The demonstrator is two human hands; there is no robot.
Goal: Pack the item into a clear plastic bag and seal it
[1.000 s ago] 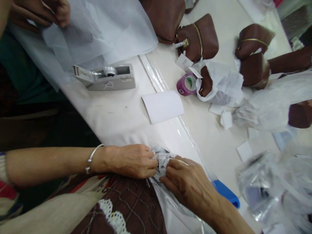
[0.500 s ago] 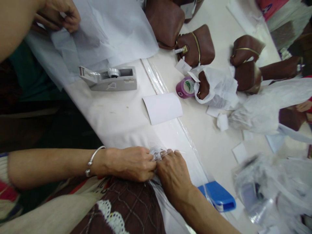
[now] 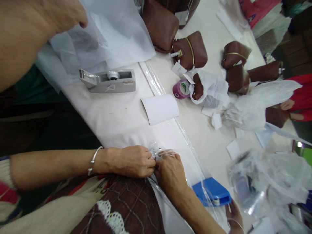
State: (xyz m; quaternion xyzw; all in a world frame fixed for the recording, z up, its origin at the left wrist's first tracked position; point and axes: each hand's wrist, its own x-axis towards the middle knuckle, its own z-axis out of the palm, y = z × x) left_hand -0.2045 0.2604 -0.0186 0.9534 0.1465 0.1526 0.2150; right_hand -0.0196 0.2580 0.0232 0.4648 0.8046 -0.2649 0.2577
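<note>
My left hand [image 3: 133, 161], a silver bracelet on its wrist, is closed at the table's near edge. Its fingertips pinch a bunched piece of clear plastic film [image 3: 154, 150]. Against it is my right hand [image 3: 170, 170], fingers curled on the same film, some of which lies over its knuckles. Both hands meet just above my brown quilted apron [image 3: 131, 204]. Between my fingers the film is crumpled, and its exact shape there is hidden. Beyond my hands a white sheet of card [image 3: 160, 109] lies slightly curved on the table.
A grey tape dispenser [image 3: 110, 81] stands beyond the card, a blue dispenser [image 3: 212, 191] right of my forearm. Another person's hand [image 3: 234, 213] is beside the blue one; a co-worker's arm [image 3: 36, 35] reaches in upper left. Brown leather bags [image 3: 190, 50] and a purple tape roll [image 3: 181, 89] lie farther back.
My right fingers have curled further in, and more film shows over them. At upper left the co-worker's arm has shifted. A hand has appeared by the blue dispenser. The view has shifted slightly.
</note>
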